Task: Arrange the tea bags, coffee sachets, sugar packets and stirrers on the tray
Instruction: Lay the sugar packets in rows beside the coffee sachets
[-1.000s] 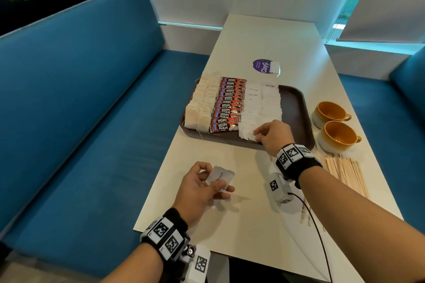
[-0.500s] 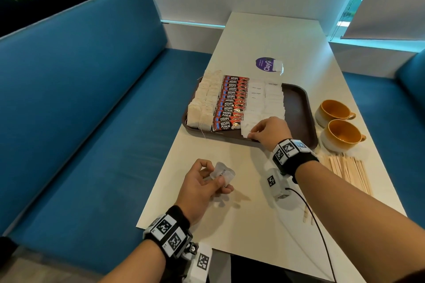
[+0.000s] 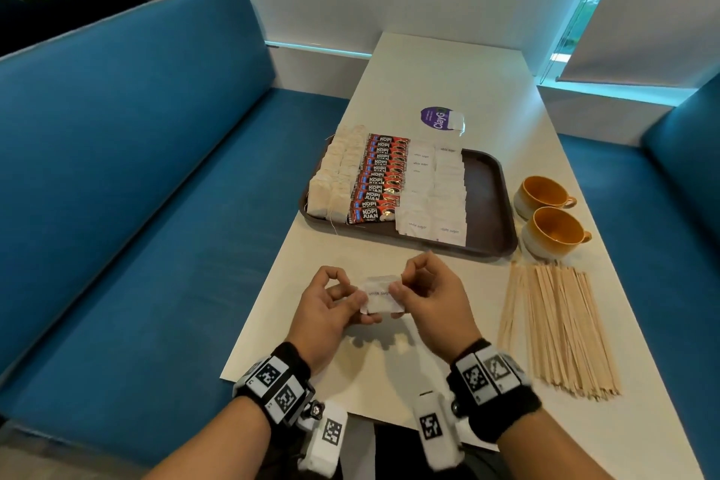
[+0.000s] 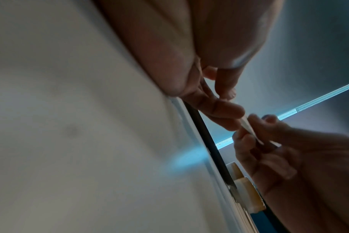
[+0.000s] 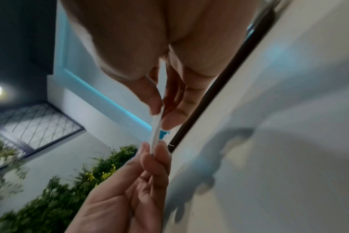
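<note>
Tray (image 3: pixel 489 203) with teabags (image 3: pixel 337 177), sachets (image 3: pixel 380 179), sugar packets (image 3: pixel 436 191)

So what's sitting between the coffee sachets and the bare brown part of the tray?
Head view: white sugar packets, between coffee sachets and the tray floor.

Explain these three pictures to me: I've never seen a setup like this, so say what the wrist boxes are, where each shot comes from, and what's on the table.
No machine here: a person wears small cameras strapped to the head and both wrists. The wide picture is from the head; the two blurry ones look along each hand from underneath.

The left hand and right hand together pinch one white sugar packet above the table.

Behind it, a brown tray holds rows of tea bags, red coffee sachets and sugar packets. Wooden stirrers lie on the table to the right, near two mugs.
</note>
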`<state>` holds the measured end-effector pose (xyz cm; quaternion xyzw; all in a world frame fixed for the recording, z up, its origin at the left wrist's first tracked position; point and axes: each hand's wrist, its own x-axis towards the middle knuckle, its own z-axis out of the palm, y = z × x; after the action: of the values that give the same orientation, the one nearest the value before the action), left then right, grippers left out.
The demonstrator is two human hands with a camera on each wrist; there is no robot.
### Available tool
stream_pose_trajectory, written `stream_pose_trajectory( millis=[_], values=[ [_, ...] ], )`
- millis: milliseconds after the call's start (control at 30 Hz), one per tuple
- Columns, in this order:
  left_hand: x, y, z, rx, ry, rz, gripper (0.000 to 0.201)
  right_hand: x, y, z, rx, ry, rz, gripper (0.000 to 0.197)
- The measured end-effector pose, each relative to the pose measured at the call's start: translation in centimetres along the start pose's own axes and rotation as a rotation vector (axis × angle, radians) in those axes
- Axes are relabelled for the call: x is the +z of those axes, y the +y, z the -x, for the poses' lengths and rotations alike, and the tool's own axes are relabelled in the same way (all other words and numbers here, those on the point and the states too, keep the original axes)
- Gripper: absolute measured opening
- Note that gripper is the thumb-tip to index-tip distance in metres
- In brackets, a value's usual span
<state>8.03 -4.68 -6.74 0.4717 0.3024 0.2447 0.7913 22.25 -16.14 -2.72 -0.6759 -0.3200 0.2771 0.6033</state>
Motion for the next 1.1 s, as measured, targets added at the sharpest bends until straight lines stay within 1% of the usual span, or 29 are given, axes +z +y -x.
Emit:
stream_pose_trajectory(
  millis=[67,100,200,267,400,567,667,800,900,1000,1100],
  values=[
    [0.0,-0.1,0.0,0.026,0.019,-0.06,0.018,0.0,0.5,0.7,0.034,0.065,-0.025,0.018],
    [0.0,-0.1,0.0,0.046,0.022,-0.081,0.017,0.0,0.8,1.0,0.053,0.079,-0.026,0.017],
    [0.2,0.1,0.2,0.079,0.007,-0.094,0.018,0.1,1.2,1.4,0.103,0.089,0.016,0.018],
    [0.3,0.2,0.4,0.07,-0.01,-0.089,0.017,0.0,1.3,1.6,0.151,0.09,-0.025,0.019],
    [0.1,0.2,0.5,0.047,-0.054,-0.066,0.029,-0.2,1.3,2.0,0.189,0.076,-0.054,0.031],
    [-0.1,0.1,0.5,0.043,-0.069,-0.059,0.041,-0.5,0.7,2.5,0.235,0.063,-0.098,0.036],
    [-0.1,-0.1,0.4,0.067,-0.07,-0.093,0.044,-0.8,0.1,2.3,0.222,0.044,-0.069,0.039],
    [0.0,-0.1,0.5,0.069,-0.078,-0.18,0.047,-1.9,-0.8,0.8,0.167,0.057,0.043,0.04],
    [0.5,0.4,0.5,0.062,-0.093,-0.327,0.045,-4.5,-2.0,-1.5,0.117,0.14,0.127,0.035],
    [1.6,1.7,-0.1,0.045,-0.155,-0.466,0.039,-7.9,-2.3,-4.4,0.101,0.231,0.185,0.028],
    [3.1,4.0,-1.9,0.128,-0.149,-0.581,0.034,-10.3,-1.5,-7.3,0.134,0.264,0.247,0.025]
  ],
)
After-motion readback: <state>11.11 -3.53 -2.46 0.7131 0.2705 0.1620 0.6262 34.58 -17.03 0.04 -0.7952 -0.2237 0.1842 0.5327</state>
